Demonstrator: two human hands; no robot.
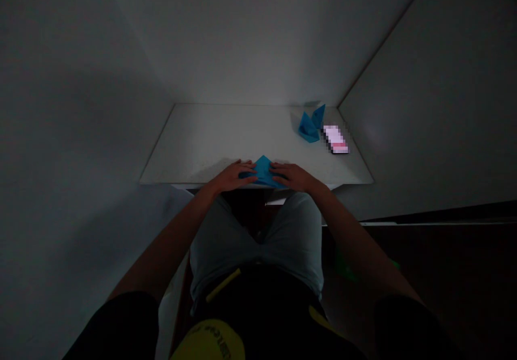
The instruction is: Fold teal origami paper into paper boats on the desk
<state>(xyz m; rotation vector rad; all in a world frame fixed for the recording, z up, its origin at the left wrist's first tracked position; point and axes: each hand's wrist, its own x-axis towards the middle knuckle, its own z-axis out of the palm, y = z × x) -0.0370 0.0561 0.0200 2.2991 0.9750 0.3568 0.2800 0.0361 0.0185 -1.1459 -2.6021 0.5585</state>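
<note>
A blue sheet of folded paper (264, 170) lies at the front edge of the white shelf, its pointed tip facing the wall. My left hand (235, 175) rests on its left side, fingers stretched across the paper. On the right side lies my right hand (294, 177), its fingers also extended and resting on the sheet. Both hands cover the outer parts of the paper, and its underside is hidden. Farther back on the right stand blue folded-paper pieces, one boat-like (308, 128) and one pointed (319, 115) behind it.
The narrow white shelf (226, 133) is bounded by a back wall (250, 53) and side walls. A phone with a lit, pixelated screen (335, 139) lies at the shelf's right end, beside the blue paper pieces. My legs (258, 241) are below the front edge. The light is dim.
</note>
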